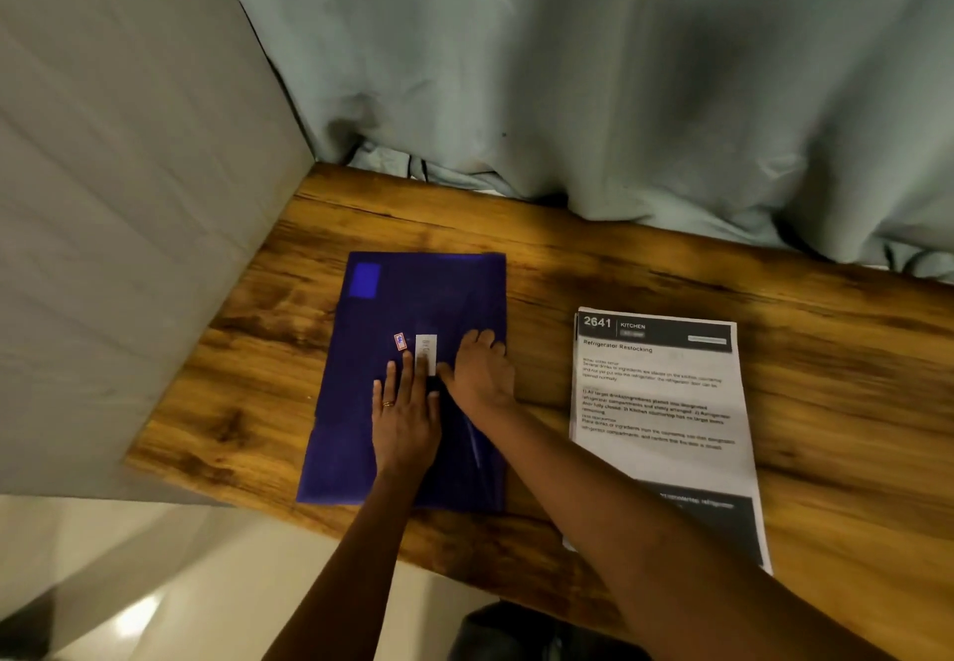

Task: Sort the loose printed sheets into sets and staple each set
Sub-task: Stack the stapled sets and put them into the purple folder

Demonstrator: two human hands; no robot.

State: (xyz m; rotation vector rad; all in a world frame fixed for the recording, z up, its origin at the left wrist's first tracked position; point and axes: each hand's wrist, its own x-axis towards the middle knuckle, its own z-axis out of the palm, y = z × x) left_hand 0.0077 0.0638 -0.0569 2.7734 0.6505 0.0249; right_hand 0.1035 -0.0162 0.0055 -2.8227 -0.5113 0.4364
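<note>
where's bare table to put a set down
Bare table: the strip between the blue folder and the printed sheets, the band along the curtain behind both, and right of the sheets. Crowded: the folder, under the left hand and right hand.

Printed sheet header reads "2641 KITCHEN", titled "Refrigerator Restocking"

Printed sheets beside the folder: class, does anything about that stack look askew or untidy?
Slightly. The printed sheets lie flat on the table, but at the stack's near left corner a lower sheet's edge peeks out, so the edges are not squared. Nothing looks torn or spilled.
</note>
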